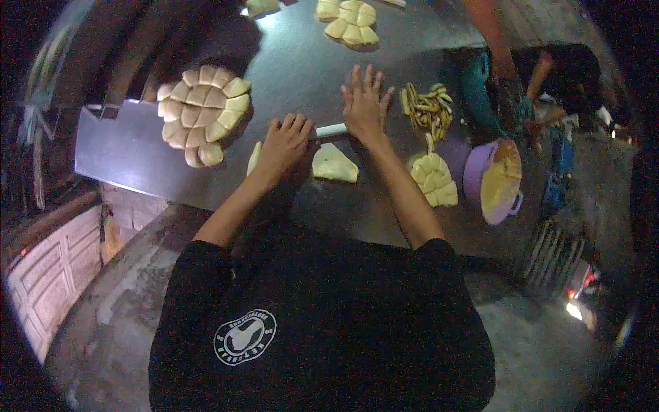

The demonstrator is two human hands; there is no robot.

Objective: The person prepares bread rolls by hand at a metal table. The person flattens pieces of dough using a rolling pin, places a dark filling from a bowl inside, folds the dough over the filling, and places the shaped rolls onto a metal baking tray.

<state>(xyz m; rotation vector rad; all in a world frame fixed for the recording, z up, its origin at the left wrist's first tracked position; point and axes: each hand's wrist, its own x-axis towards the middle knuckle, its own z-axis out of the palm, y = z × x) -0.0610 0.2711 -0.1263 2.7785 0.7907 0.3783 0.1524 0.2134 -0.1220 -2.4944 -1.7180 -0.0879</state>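
My left hand (288, 141) rests on the left end of a white rolling pin (330, 130), fingers curved over it. My right hand (365, 106) lies over the pin’s other end, fingers stretched apart. Just below the pin is a flat piece of pale dough (333, 165) on the steel worktop (288, 58). Another pale dough piece (253, 159) is partly hidden by my left arm. Right of my right hand are a pile of sliced yellowish pieces (427, 110) and a cluster of cut dough (432, 180).
Scored dough clusters lie at left (202, 113) and top (347, 20). A lilac tub (494, 182) with yellow contents and a teal container (480, 93) stand at right. Another person’s arm (498, 48) reaches in at upper right. Beyond the table’s near-left edge is a white panelled door (55, 268).
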